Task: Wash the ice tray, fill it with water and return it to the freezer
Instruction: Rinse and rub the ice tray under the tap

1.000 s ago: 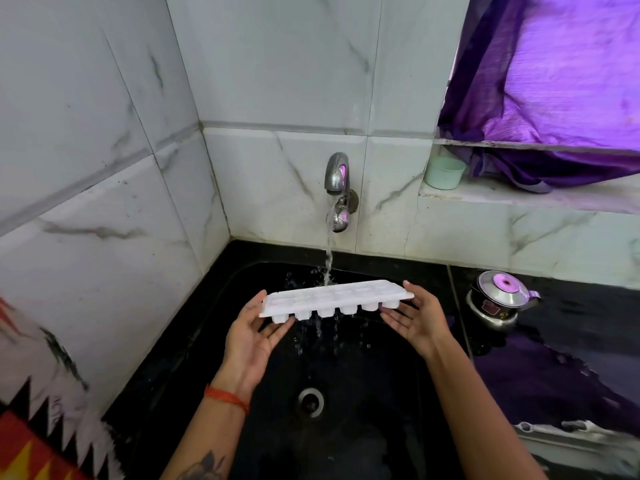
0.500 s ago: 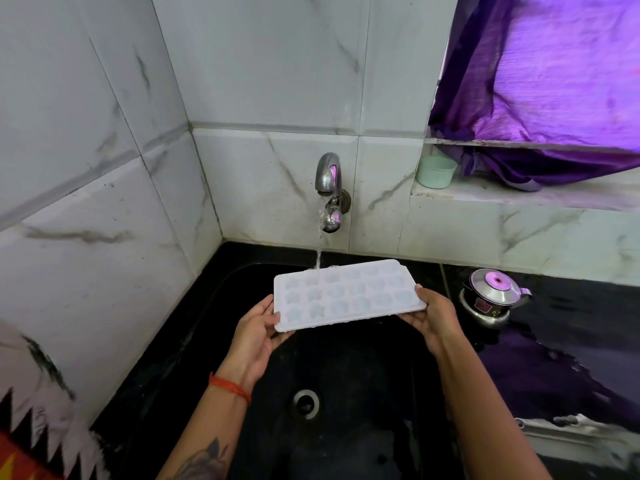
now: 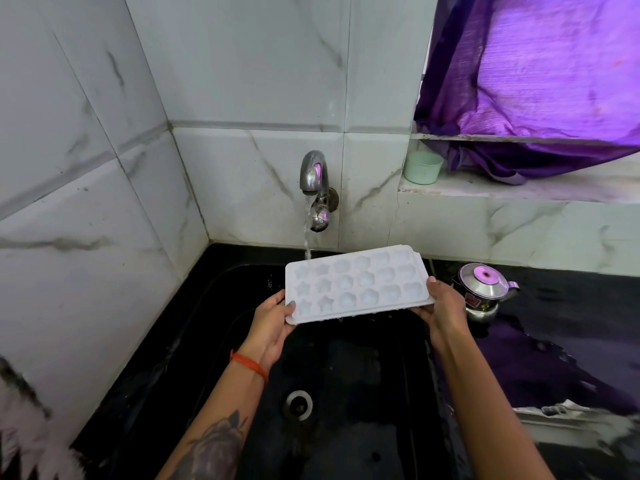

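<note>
The left hand [image 3: 268, 323] grips the ice tray's [image 3: 356, 285] left end over the black sink [image 3: 346, 427]; tap [image 3: 313, 174] water hits its far-left corner. The right hand [image 3: 445, 311] clasps the other end. A green cup [image 3: 422, 167] sits on the ledge, a steel pot [image 3: 483, 289] on the bench.

You have two hands, left hand [image 3: 268, 327] and right hand [image 3: 445, 311], one ice tray [image 3: 356, 285] with eighteen moulds, one tap [image 3: 315, 178], one green cup [image 3: 422, 167], one steel kettle [image 3: 483, 291], one drain [image 3: 298, 405].
</note>
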Demonstrator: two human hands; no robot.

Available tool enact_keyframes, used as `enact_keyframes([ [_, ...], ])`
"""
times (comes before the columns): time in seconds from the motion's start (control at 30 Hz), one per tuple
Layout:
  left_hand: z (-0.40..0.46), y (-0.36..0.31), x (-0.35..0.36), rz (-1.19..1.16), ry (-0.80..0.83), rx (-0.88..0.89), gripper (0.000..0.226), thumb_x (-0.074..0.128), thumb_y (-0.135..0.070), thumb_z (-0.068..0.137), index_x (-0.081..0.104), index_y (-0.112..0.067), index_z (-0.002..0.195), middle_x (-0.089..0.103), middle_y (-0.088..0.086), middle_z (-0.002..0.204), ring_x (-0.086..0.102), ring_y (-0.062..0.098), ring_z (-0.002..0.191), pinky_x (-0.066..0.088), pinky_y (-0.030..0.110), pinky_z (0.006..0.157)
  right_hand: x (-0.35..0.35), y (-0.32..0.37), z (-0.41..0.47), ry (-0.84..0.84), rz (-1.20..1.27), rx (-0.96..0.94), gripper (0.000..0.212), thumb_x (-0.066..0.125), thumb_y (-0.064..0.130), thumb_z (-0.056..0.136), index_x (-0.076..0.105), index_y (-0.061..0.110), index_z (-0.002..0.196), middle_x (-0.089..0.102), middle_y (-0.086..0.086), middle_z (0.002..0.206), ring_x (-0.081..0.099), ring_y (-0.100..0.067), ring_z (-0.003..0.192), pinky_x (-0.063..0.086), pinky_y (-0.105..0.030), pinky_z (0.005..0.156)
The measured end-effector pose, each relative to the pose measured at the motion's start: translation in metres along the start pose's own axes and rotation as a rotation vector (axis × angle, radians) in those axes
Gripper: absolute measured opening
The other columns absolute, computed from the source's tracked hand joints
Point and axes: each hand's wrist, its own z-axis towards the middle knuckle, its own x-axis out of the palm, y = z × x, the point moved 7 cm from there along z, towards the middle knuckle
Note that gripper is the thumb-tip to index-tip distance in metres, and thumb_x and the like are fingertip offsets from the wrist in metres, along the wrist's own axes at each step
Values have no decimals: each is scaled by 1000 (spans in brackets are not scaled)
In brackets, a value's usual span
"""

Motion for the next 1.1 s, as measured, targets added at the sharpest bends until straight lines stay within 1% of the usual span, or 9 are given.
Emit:
enact_keyframes([
  [0.2, 3, -4, 4, 23, -22, 47, 40, 41, 9, 95, 48, -2, 133, 60, 15, 122, 62, 23, 94, 53, 31, 76, -2, -4, 3, -2, 27, -10, 25, 42, 13, 100, 57, 12, 81, 60, -4, 83, 58, -16, 75, 49, -32, 65],
  [0.43, -3, -10, -1, -11, -20, 80, 38, 42, 3, 97, 46, -16, 130, 62, 3, 102, 63, 21, 90, 53, 36, 72, 9, -13, 3, 20, 21, 7, 27, 39, 14, 102, 57, 12, 81, 61, -5, 84, 58, -16, 76, 50, -31, 68],
  [0.6, -10, -18, -9, -45, -29, 119, 35, 42, 2, 97, 46, -18, 126, 62, 4, 105, 63, 19, 89, 53, 35, 70, 15, -22, 1, 22, -20, 46, 27, 41, 15, 101, 58, 11, 81, 62, -5, 84, 59, -16, 75, 51, -31, 69],
  [0.67, -13, -21, -14, -63, -48, 139, 35, 42, 0, 97, 47, -18, 126, 62, 3, 103, 62, 19, 90, 52, 34, 68, 19, -25, -1, 34, -51, 65, 25, 44, 15, 100, 59, 10, 82, 63, -6, 86, 61, -17, 76, 52, -34, 73],
  [0.77, -16, -22, -24, -92, -89, 152, 34, 42, -3, 98, 49, -15, 128, 62, 6, 111, 62, 18, 93, 52, 35, 69, 25, -32, -3, 49, -88, 106, 22, 46, 16, 100, 60, 9, 85, 64, -7, 91, 62, -19, 80, 51, -37, 79],
  [0.87, -19, -24, -34, -108, -117, 175, 32, 42, -8, 99, 49, -15, 130, 63, 5, 111, 62, 18, 96, 53, 36, 70, 34, -38, -6, 84, -110, 129, 19, 47, 16, 100, 61, 4, 96, 65, -8, 93, 64, -19, 82, 53, -33, 72],
  [0.93, -22, -25, -41, -116, -141, 191, 30, 42, -11, 100, 50, -15, 129, 64, 4, 108, 62, 19, 97, 53, 37, 72, 41, -40, -10, 115, -112, 136, 20, 47, 17, 100, 59, 2, 104, 65, -8, 93, 64, -18, 81, 53, -33, 72],
  [1.0, -25, -26, -48, -135, -180, 197, 27, 41, -13, 101, 50, -14, 127, 63, 4, 107, 61, 21, 99, 52, 40, 75, 48, -41, -14, 144, -114, 141, 20, 47, 17, 100, 58, 1, 105, 65, -7, 90, 64, -18, 80, 52, -34, 73],
  [1.1, -28, -25, -58, -157, -254, 186, 26, 40, -16, 101, 49, -13, 126, 61, 1, 102, 57, 24, 105, 50, 43, 76, 59, -41, -21, 198, -126, 143, 20, 47, 17, 99, 59, 1, 104, 66, -9, 90, 65, -19, 80, 54, -30, 67],
])
